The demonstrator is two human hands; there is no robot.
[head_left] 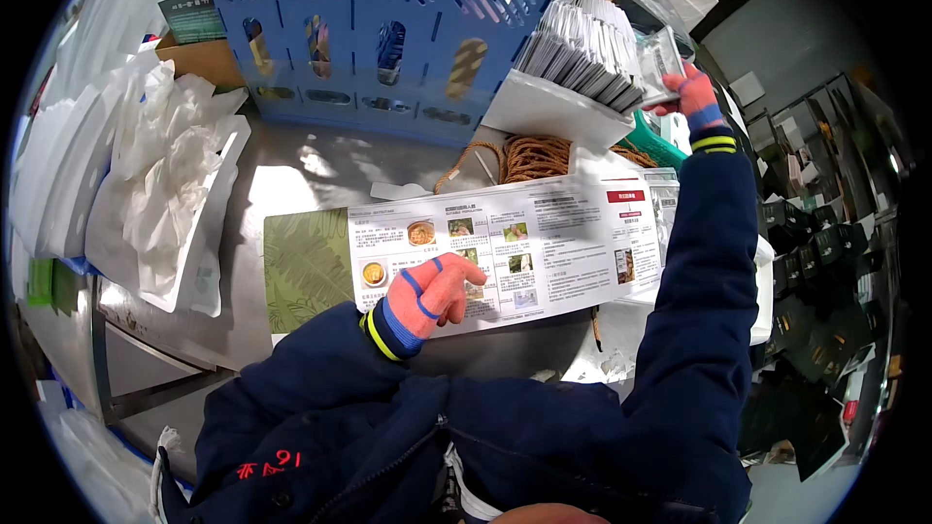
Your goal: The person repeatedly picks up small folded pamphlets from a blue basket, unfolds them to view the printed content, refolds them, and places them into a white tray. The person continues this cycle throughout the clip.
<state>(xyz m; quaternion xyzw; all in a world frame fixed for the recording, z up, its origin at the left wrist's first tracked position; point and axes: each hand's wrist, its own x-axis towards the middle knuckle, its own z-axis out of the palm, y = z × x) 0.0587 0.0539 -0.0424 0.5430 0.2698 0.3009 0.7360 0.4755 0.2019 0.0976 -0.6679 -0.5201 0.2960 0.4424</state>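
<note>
My left hand (427, 301), in a coral knit glove with blue bands, rests over a long printed leaflet (573, 233). Its index finger reaches out to the right while the others bend loosely; no object shows in it. The leaflet lies unfolded on the metal table, with a green leaf-patterned panel at its left end and small food pictures. At the far right, my right hand (691, 97), gloved alike, pinches the edge of a thin white packet (660, 63). This packet stands beside a tight row of similar white packets (590, 49) in a white foam box (553, 121).
A blue perforated plastic crate (359, 68) stands at the back. Brown rope (537, 157) lies coiled between it and the leaflet. At left are white foam trays (209, 218) with crumpled white wrapping (170, 175). Dark boxes (815, 252) are stacked beyond my right arm.
</note>
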